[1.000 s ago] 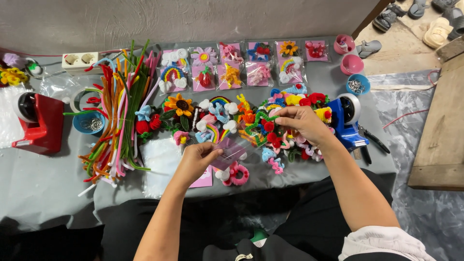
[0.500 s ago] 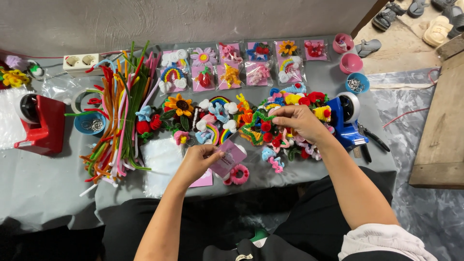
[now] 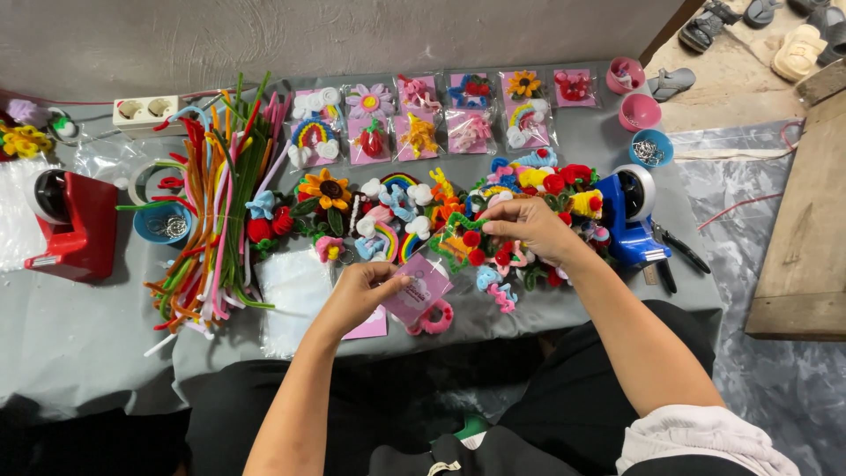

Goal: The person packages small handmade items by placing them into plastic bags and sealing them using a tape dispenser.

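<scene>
Your left hand [image 3: 361,291] pinches the pink card [image 3: 414,291]; it looks thin and bendy, so hold its edge. Your right hand [image 3: 529,231] fingers close on soft, light fuzzy toys [image 3: 480,247].

A grey cloth covers the tabletop [image 3: 79,335]; on it lie a bundle of coloured pipe cleaners [image 3: 211,220], a red tape dispenser [image 3: 75,225] at the left, a blue tape dispenser [image 3: 633,216] at the right, rows of bagged craft pieces [image 3: 441,119] along the far edge, a heap of loose pipe-cleaner figures [image 3: 414,220] in the middle, and small bowls [image 3: 639,112] near the right corner.
</scene>
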